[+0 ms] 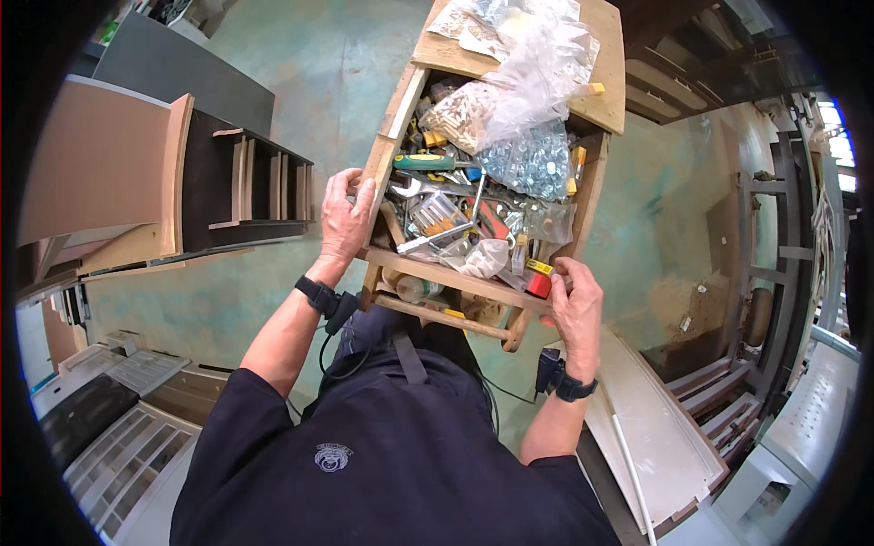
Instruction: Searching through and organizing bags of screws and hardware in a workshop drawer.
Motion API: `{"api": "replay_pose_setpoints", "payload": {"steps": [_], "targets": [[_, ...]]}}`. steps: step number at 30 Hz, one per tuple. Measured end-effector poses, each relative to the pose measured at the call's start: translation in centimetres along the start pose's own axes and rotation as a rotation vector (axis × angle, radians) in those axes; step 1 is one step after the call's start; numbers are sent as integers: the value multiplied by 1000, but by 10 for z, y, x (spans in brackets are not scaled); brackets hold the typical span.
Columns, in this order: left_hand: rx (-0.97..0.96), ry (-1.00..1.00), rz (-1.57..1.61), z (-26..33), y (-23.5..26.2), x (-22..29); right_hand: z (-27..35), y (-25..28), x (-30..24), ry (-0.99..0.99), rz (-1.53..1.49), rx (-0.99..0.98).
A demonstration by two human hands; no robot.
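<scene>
My left hand (344, 218) is closed on the left side wall of a wooden drawer (428, 266). At its near right corner my right hand (576, 296) grips the wood, beside a small red and yellow item (539, 282). Tools and hardware crowd the drawer. A green-and-yellow-handled screwdriver (424, 162) lies across a wrench (407, 188). Near the front are a clear case of bits (439, 215) and a crumpled white bag (484, 258). Farther back sit a bag of blue-grey fasteners (533, 162) and a bag of wooden dowels (462, 114).
Wooden boards (604, 91) form a top over the drawer's far part, with plastic bags on it. Below the front, a wooden rail (442, 314) spans a lower space. Furniture panels (109, 164) stand at left; a white panel (646, 423) lies at right. A cable (328, 359) hangs by my left wrist.
</scene>
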State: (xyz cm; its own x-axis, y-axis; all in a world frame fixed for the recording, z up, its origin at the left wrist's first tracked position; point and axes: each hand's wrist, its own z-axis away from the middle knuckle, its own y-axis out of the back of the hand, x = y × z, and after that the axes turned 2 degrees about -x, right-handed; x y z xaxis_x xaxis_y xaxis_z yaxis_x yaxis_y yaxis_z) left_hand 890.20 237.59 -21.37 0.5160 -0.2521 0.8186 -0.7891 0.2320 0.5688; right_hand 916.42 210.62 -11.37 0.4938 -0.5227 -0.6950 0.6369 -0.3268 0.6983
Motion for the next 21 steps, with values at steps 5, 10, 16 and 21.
{"api": "replay_pose_setpoints", "payload": {"steps": [5, 10, 16, 21], "targets": [[17, 26, -20, 0, -3, 1, 9, 2, 22, 16, 4, 230], [36, -20, -103, -3, -2, 9, 17, 21, 15, 66, -79, 272], [71, -26, -134, -1, -3, 3, 51, 38, -3, 122, -57, 375], [129, -56, -164, 10, -3, 8, 86, 28, -5, 69, -13, 107]]}}
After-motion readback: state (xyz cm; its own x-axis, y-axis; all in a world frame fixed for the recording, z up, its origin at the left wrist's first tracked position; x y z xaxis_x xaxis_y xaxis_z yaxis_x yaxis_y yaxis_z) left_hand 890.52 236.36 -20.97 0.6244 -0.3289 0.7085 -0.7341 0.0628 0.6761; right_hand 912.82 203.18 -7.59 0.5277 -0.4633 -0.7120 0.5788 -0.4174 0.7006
